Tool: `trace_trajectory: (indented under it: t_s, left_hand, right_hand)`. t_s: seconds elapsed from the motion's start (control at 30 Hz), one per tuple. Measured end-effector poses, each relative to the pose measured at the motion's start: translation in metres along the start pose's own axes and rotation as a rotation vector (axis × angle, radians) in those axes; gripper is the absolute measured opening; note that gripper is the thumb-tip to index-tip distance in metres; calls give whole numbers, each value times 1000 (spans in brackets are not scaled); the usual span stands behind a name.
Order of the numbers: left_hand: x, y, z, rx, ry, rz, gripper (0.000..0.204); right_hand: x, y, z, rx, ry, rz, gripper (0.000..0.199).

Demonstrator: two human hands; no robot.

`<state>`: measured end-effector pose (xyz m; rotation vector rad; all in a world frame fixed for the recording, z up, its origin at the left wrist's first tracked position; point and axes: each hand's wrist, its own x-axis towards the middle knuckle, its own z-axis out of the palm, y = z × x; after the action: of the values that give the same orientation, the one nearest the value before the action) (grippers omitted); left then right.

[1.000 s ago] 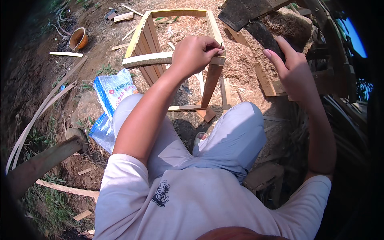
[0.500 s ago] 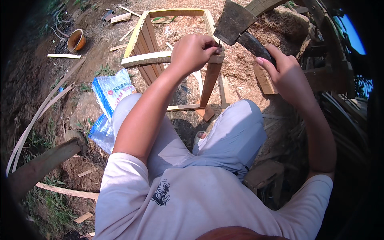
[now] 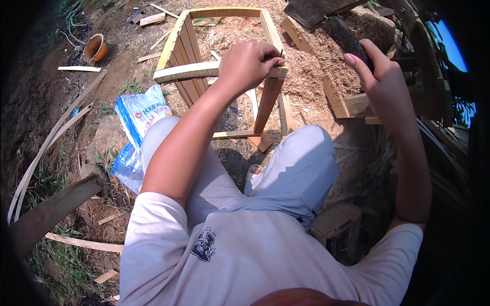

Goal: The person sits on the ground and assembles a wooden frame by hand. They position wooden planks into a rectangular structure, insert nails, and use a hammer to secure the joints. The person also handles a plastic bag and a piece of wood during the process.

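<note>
My left hand (image 3: 246, 66) is closed in a pinch on a thin dark nail (image 3: 282, 52), standing at the near right corner of a wooden frame (image 3: 199, 70). Its fingers rest by the corner, on top of the upright post (image 3: 268, 99). Slats fill the frame's left side. My right hand (image 3: 380, 76) grips the dark handle of a hatchet (image 3: 343, 36), raised to the right of the corner. The hatchet's broad, dark head is partly cut off by the top of the picture.
Timber pieces (image 3: 334, 97) and a wooden structure (image 3: 423, 61) stand at the right, among wood shavings. A white-blue plastic sack (image 3: 138, 115) lies by my left leg. Farther left are an orange bucket (image 3: 95, 49), long bent strips (image 3: 51, 135) and a thick beam (image 3: 56, 209).
The hatchet has swung up and to the right, away from the nail, with my right hand. My left hand keeps its pinch at the corner.
</note>
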<state>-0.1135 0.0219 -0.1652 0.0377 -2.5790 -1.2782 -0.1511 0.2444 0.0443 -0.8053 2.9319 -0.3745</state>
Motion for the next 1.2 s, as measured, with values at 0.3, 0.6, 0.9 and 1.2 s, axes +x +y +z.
trace_trajectory:
  t_s: [0.3,0.6,0.9,1.2]
  left_hand:
    - [-2,4,-2,53,-12,57,20]
    - [5,2,-2,452,-156,75,95]
    - [17,37,-26,425,-554,-225,69]
    - [39,5,-25,510,-893,40,68]
  right_hand:
    - [-12,4,13,-73,-36,-35,33]
    - [-85,59,43,995,-404,365,13]
    - [-87,49,16,1234,-497,642,25]
    - [-115,-11,-9,1033,-488,907,16]
